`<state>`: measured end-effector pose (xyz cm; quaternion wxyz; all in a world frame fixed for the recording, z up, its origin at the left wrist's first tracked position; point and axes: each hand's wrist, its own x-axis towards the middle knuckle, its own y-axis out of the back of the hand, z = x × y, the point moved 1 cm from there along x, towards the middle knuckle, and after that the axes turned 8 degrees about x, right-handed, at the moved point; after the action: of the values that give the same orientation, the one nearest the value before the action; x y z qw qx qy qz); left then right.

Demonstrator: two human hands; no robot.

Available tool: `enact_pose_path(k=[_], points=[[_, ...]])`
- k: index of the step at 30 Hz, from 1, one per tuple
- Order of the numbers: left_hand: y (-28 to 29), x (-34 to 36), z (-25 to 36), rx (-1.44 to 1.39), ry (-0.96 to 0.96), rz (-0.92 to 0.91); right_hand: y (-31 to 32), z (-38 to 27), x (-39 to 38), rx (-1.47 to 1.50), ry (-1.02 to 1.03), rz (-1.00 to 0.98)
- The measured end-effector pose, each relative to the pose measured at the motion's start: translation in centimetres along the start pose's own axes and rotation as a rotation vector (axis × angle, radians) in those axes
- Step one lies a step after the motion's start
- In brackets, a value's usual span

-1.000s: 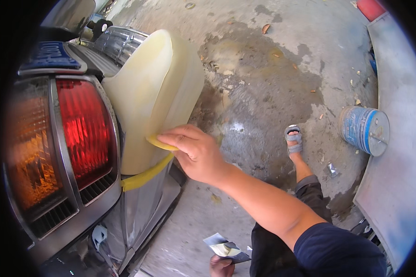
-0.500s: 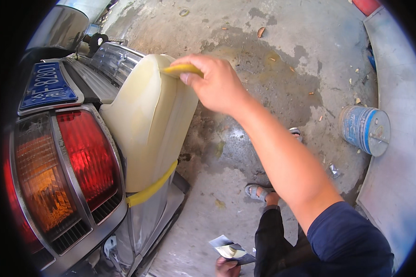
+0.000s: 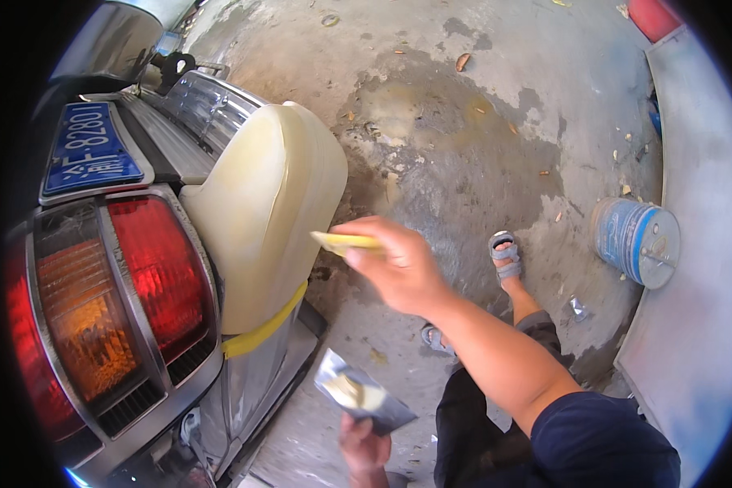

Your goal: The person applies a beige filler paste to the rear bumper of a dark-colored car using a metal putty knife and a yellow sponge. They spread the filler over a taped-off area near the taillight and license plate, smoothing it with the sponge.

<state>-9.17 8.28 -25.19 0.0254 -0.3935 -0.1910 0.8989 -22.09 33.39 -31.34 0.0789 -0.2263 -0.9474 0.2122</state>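
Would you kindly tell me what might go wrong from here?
The left hand holds the grey plate over the ground, so its cream paste might drip. The yellow spreader in the right hand could catch the yellow tape along the lower edge of the cream-coloured panel. The red tail light sits uncovered beside that panel, so stray paste could smear it.

Smooth cream-coated panel (image 3: 260, 220), rough concrete floor (image 3: 455, 154)
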Motion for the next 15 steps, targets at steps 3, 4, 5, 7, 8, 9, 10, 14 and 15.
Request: enact_pose_path(k=[3,4,5,7,8,9,10,14,15], points=[[-3.3,1.6,1.7,0.031,-0.102,-0.018,1.6,-2.4,-2.5,0.291,-0.224,-0.019],[-5.3,2.3,2.5,0.024,-0.112,-0.081,2.4,-3.4,-3.0,0.353,-0.299,-0.032],[-6.6,2.7,2.7,0.035,-0.136,-0.073,3.0,-4.3,-3.5,0.384,-0.311,-0.047],[-8.5,3.5,2.7,0.053,-0.176,-0.091,3.8,-5.9,-4.2,0.452,-0.336,-0.078],[-9.7,3.7,2.7,0.051,-0.17,-0.057,4.2,-6.8,-4.4,0.433,-0.362,-0.068],[-10.8,3.9,2.8,0.046,-0.169,-0.032,4.6,-7.4,-4.4,0.383,-0.334,-0.083],[-11.4,4.0,2.7,0.038,-0.174,-0.009,4.9,-8.0,-4.6,0.333,-0.305,-0.099],[-13.4,4.2,2.2,0.002,-0.202,0.054,5.0,-9.9,-5.0,0.082,-0.224,-0.154],[-14.0,4.3,2.1,-0.006,-0.21,0.062,5.0,-10.2,-5.1,0.038,-0.218,-0.175]])
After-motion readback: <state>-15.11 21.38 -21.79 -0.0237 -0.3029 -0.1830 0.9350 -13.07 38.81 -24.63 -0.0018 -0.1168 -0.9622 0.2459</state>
